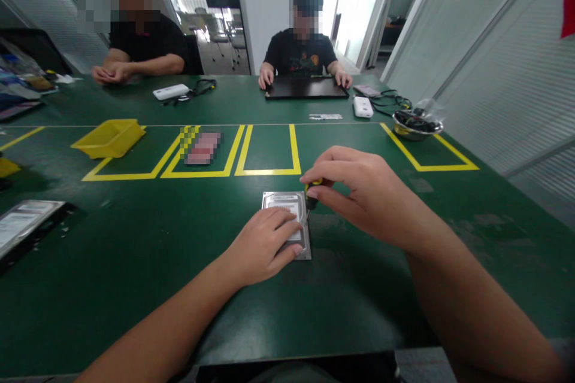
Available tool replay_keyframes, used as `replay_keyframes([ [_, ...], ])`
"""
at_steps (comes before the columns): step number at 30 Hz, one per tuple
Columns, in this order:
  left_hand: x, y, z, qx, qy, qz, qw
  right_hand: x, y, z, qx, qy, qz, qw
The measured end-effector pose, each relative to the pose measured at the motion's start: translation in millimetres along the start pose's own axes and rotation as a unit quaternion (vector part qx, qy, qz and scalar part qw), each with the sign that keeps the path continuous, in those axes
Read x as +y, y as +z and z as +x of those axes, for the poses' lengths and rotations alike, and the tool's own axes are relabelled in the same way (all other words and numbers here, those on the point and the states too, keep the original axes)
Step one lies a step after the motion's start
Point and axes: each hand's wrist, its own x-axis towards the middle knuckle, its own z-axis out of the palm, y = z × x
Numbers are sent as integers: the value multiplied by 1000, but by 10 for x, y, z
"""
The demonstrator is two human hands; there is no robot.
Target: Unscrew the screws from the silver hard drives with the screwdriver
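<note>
Hard drive [287, 221] lies flat on the green table [135, 287], label up, just below the taped yellow boxes [268, 155]. Left hand [265, 245] lies palm-down on the drive's near half, fingers together and pressing it to the table. Right hand [359, 191] pinches a screwdriver [311, 197] with a black and yellow handle; the tip sits at the drive's right edge, apparently on a screw, though the screw itself is too small to make out. Risks, as a judgement: the driver is tilted, so the tip could cam out and strip the head or skid across the lid toward the left fingertips just beside it. The hold-down covers only one end, so the drive could pivot under torque. A freed screw could roll off unseen on the dark table. Yellow bin [110, 137] and metal bowl [415, 125] are well apart from the drive.
</note>
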Motion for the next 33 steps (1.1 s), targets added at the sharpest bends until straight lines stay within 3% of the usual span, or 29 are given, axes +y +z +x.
replay_keyframes([
  [14,2,-6,5,10,5,0,1000,40,-44,-30,-17,-31,39,999],
  [23,7,-14,9,13,8,-4,1000,-30,-102,-25,-47,-2,4,999],
  [33,4,-5,7,10,4,-2,1000,-12,-8,-5,-9,22,-55,998],
])
